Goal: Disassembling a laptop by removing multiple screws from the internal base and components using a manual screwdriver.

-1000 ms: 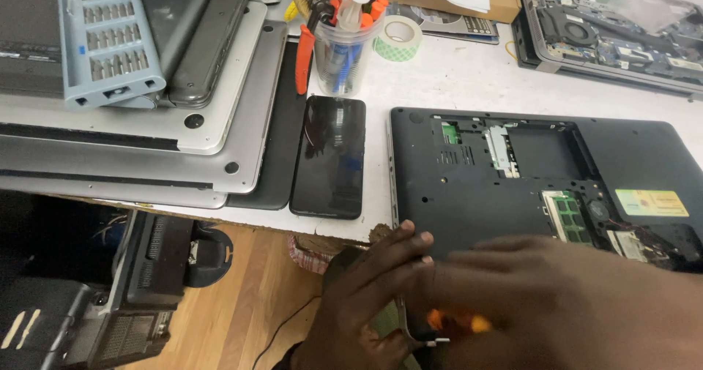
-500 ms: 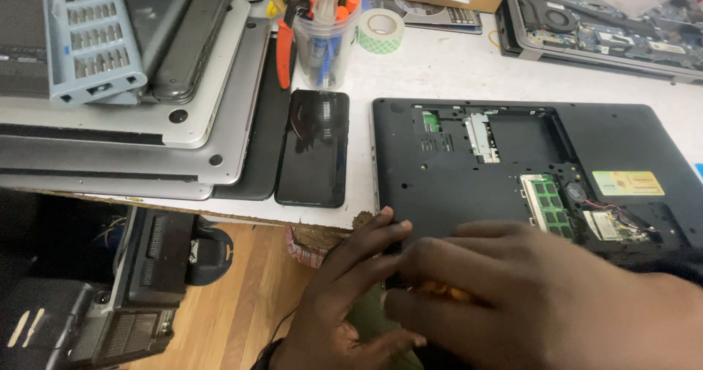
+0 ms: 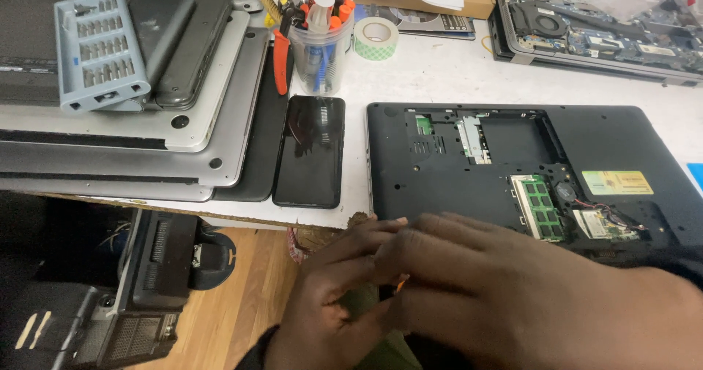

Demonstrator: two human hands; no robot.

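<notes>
Both hands sit at the bottom centre of the frame, just off the near edge of the white worktop (image 3: 439, 84). The left hand (image 3: 329, 297) is curled, fingers pressed together against the right hand (image 3: 498, 289), which lies over it. A small orange tool tip (image 3: 400, 285) peeks out between them, probably a screwdriver handle; most of it is hidden. The left hand looks pinched on it; whether the right hand grips it or only covers it cannot be told.

Black laptop base (image 3: 527, 172) lies bottom-up at centre right of the frame, just above the hands, service cover off. Green memory module (image 3: 540, 207) and a small wireless card with wires (image 3: 604, 223) sit exposed in the bay near its front edge.

Black phone (image 3: 310, 150) lies flat, just left of the base. Stack of grey closed laptops (image 3: 132, 143) at upper left, with a grey bit holder (image 3: 99, 51) on top. Clear cup of tools (image 3: 320, 44) and a tape roll (image 3: 376, 38) at top centre. Another opened laptop (image 3: 593, 26) at top right.

Step, as a judgement: laptop teardown in progress, hands readying or adjusting the driver before going back to the base. Next move likely calls for seating the tip square in a small screw near the front edge, with light downward pressure so it does not slip.
</notes>
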